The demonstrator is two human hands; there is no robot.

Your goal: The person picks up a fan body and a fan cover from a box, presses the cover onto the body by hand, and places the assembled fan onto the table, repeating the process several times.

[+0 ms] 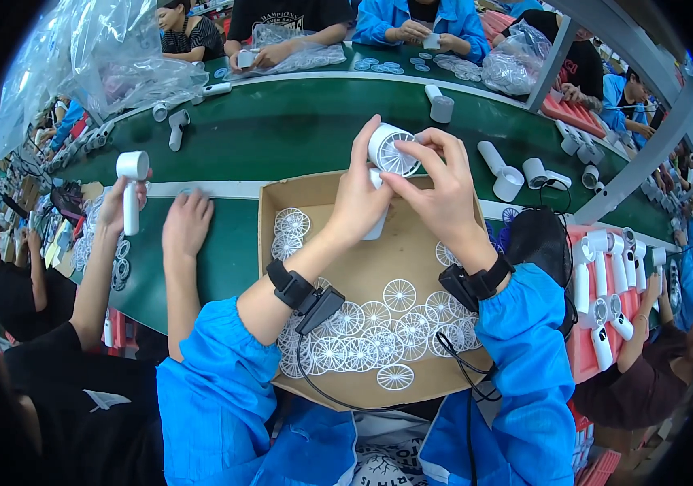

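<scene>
Above a cardboard box (pixel 363 263), my left hand (pixel 353 202) is closed around a white handheld fan (pixel 380 144). The fan's round head is tilted so that its spoked grille (pixel 400 159) faces my right hand. My right hand (pixel 448 182) has its fingertips on the grille's face and rim, with the thumb near the neck of the fan. Part of the handle shows below my left hand; the rest is covered by fingers. Loose white spoked grilles (pixel 346 353) lie heaped in the near part of the box, with several more along its left side.
Behind the box runs a green conveyor belt (pixel 265 121) with scattered white fans. A co-worker's hand at left lifts a fan (pixel 131 166); that person's other hand (pixel 187 220) rests beside the box. At right are a pink tray of fans (pixel 589 283) and a grey metal post (pixel 646 154).
</scene>
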